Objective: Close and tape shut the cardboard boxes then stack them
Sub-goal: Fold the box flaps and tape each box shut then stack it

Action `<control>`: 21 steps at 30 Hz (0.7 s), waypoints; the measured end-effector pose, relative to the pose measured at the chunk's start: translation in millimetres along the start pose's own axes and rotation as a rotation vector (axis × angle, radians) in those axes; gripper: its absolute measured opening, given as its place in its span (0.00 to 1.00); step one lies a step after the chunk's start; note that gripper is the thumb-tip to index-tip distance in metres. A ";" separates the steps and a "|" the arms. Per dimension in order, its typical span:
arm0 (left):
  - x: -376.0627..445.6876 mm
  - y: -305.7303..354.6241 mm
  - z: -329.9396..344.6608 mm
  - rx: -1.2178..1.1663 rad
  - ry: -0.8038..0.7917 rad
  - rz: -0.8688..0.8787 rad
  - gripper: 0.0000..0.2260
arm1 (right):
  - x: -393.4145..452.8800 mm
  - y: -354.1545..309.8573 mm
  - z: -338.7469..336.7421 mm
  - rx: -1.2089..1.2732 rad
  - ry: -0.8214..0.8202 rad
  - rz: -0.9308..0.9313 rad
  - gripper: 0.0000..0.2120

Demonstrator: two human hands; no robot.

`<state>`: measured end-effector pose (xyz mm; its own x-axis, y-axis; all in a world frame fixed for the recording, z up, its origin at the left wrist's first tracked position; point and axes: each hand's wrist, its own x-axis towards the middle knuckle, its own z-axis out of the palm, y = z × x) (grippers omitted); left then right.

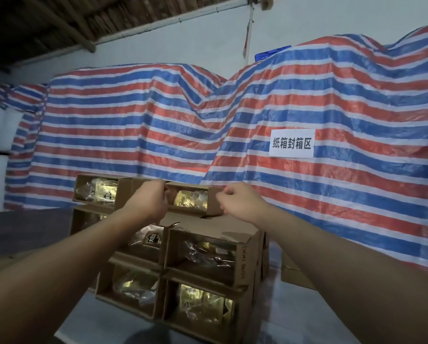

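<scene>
Here both hands reach to the top box of a stack of open cardboard boxes, which stands in front of a striped tarp. The left hand has its fingers curled on the left edge of this box, and the right hand pinches its right edge. Inside the boxes lie golden packets in clear plastic. A white sign with dark characters hangs on the tarp, to the right.
</scene>
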<state>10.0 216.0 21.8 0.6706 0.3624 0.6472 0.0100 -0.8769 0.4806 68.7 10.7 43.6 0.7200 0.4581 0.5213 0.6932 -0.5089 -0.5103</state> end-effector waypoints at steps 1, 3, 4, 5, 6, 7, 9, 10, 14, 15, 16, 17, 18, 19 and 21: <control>6.1 -6.6 -0.5 -0.007 0.013 -0.008 0.03 | 8.4 -1.6 2.3 -0.009 -0.002 -0.003 0.15; 16.9 -18.2 -2.9 0.000 0.032 -0.033 0.04 | 25.8 -6.2 7.3 -0.026 -0.007 -0.012 0.14; 22.2 -23.4 -4.7 0.019 0.037 -0.046 0.04 | 34.0 -9.3 10.2 -0.042 -0.013 -0.020 0.13; 27.7 -28.5 -7.0 0.043 0.041 -0.056 0.04 | 42.1 -13.0 13.2 -0.055 -0.015 -0.032 0.13; 32.9 -33.6 -8.9 0.061 0.048 -0.065 0.04 | 49.9 -17.3 16.9 -0.064 -0.015 -0.045 0.13; 37.9 -39.2 -11.3 0.075 0.058 -0.067 0.06 | 57.3 -22.3 21.0 -0.069 -0.019 -0.057 0.13; 47.4 -50.3 -14.9 0.074 0.092 -0.070 0.10 | 69.4 -32.1 29.2 -0.083 -0.037 -0.080 0.12; 52.6 -57.1 -16.3 0.046 0.121 -0.082 0.12 | 76.5 -37.1 35.3 -0.090 -0.054 -0.092 0.12; 71.0 -89.5 -23.5 -0.036 0.188 -0.137 0.16 | 106.7 -62.5 66.9 -0.132 -0.113 -0.155 0.17; 74.2 -97.0 -26.2 -0.051 0.196 -0.147 0.17 | 113.9 -69.5 75.7 -0.136 -0.119 -0.176 0.17; 76.8 -104.1 -28.7 -0.057 0.208 -0.155 0.18 | 120.7 -75.7 85.4 -0.130 -0.126 -0.197 0.17; 79.3 -111.0 -31.7 -0.046 0.220 -0.161 0.19 | 127.2 -81.0 95.2 -0.124 -0.136 -0.215 0.16; 82.1 -117.6 -34.1 -0.024 0.234 -0.164 0.20 | 133.1 -85.8 105.8 -0.123 -0.152 -0.236 0.14; 85.0 -124.2 -36.2 -0.001 0.248 -0.169 0.20 | 138.5 -89.8 117.0 -0.126 -0.171 -0.259 0.12; 90.7 -136.7 -38.9 0.029 0.283 -0.175 0.18 | 149.7 -96.5 140.0 -0.168 -0.198 -0.292 0.05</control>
<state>40.6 381.0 37.8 0.4245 0.5781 0.6969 0.1305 -0.8007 0.5848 114.0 230.4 75.1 0.4970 0.7244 0.4778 0.8668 -0.4411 -0.2327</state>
